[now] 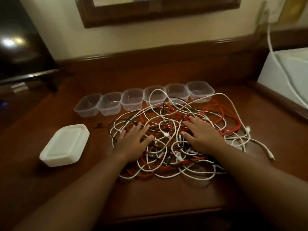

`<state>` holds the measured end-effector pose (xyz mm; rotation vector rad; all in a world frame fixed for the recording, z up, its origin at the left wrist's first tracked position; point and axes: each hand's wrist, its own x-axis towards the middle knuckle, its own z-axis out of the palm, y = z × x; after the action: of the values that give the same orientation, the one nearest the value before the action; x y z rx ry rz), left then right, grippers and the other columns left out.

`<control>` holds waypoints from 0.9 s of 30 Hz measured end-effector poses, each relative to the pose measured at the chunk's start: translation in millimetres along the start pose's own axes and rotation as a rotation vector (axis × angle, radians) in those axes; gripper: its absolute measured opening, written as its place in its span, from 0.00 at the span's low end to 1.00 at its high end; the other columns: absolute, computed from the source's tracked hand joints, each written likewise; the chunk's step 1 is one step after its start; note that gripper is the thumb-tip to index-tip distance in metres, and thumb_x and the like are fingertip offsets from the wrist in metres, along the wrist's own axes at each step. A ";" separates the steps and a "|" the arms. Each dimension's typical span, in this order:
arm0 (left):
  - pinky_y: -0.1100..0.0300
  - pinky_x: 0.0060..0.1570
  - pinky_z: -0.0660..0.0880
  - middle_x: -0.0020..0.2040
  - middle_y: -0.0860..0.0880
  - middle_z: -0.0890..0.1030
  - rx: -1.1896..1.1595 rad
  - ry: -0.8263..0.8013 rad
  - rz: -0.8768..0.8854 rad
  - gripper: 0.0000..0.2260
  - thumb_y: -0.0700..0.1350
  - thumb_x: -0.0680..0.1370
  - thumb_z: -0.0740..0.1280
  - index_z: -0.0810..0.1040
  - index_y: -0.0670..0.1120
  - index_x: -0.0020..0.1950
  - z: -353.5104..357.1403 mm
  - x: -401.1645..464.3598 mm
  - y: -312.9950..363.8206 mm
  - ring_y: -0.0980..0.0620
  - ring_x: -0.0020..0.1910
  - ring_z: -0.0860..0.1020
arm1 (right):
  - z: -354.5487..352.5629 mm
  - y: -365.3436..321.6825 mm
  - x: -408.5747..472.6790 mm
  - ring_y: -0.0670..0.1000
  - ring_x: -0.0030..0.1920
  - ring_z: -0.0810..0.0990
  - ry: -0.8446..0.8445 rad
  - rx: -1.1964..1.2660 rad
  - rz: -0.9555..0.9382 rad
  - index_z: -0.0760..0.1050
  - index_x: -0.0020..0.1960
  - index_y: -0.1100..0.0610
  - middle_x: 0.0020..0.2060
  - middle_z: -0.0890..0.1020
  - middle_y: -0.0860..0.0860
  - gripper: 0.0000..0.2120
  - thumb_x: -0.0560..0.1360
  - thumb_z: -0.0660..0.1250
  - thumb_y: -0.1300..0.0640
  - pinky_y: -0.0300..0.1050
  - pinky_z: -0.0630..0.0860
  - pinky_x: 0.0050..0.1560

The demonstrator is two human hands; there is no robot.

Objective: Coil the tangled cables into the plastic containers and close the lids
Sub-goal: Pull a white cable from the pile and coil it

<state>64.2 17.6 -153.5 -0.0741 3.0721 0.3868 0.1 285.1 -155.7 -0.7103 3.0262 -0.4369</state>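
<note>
Both hands lie flat with fingers spread on the cable tangle (180, 135) at the desk (50, 189) centre, left hand (133, 140) and right hand (201, 135) gripping nothing, likely feeling for a loose end. Six open containers (133, 99) run nine to two o'clock behind; stacked lids (65, 144) wait at nine o'clock.

Desk (166, 194): dark reddish wood, polished, faint sheen. Containers (132, 99): clear thin plastic, smooth, glossy at rims (six in the row). Lids (65, 145): milky translucent plastic, matt, stacked. Cables (168, 135): smooth rubbery sheathing in white, red, black. TV screen (18, 39): glossy black, reflecting light. Frame (158, 12): dark varnished wood.
</note>
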 end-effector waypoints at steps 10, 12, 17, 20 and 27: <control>0.45 0.77 0.42 0.82 0.55 0.48 0.015 -0.033 -0.001 0.27 0.67 0.81 0.47 0.51 0.63 0.79 -0.8 3.3 -1.5 0.54 0.80 0.47 | 1.4 1.6 4.3 0.50 0.79 0.48 -0.011 0.009 0.011 0.55 0.79 0.45 0.80 0.52 0.49 0.30 0.81 0.51 0.36 0.53 0.49 0.78; 0.45 0.77 0.42 0.82 0.55 0.48 0.012 -0.023 0.001 0.27 0.67 0.81 0.48 0.51 0.63 0.79 0.5 4.4 -2.5 0.55 0.80 0.47 | 2.3 2.3 5.1 0.50 0.79 0.48 -0.012 0.007 0.012 0.55 0.79 0.45 0.80 0.52 0.49 0.30 0.81 0.51 0.36 0.53 0.49 0.78; 0.47 0.76 0.42 0.82 0.54 0.46 -0.041 0.011 0.013 0.28 0.68 0.80 0.50 0.49 0.64 0.79 1.2 2.3 -3.7 0.54 0.80 0.47 | 2.3 2.5 7.1 0.49 0.79 0.48 -0.008 0.004 0.011 0.55 0.79 0.45 0.80 0.52 0.48 0.29 0.81 0.50 0.37 0.52 0.49 0.78; 0.44 0.75 0.51 0.82 0.53 0.49 -0.198 0.282 0.055 0.31 0.64 0.78 0.61 0.55 0.62 0.79 -1.5 -7.9 -3.2 0.51 0.78 0.52 | 1.8 3.3 6.6 0.49 0.79 0.48 -0.006 0.000 0.010 0.55 0.79 0.45 0.80 0.52 0.48 0.29 0.81 0.50 0.36 0.52 0.49 0.78; 0.54 0.59 0.66 0.55 0.59 0.79 0.023 0.298 0.419 0.20 0.66 0.77 0.57 0.80 0.56 0.58 -24.6 -31.8 44.1 0.59 0.56 0.74 | -1.4 0.4 5.6 0.48 0.79 0.47 -0.019 0.024 0.018 0.55 0.79 0.44 0.80 0.51 0.47 0.28 0.81 0.49 0.36 0.51 0.48 0.78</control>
<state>92.6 55.5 -117.1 0.5712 3.3737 0.3846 -5.3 283.4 -154.1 -0.6818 3.0020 -0.4622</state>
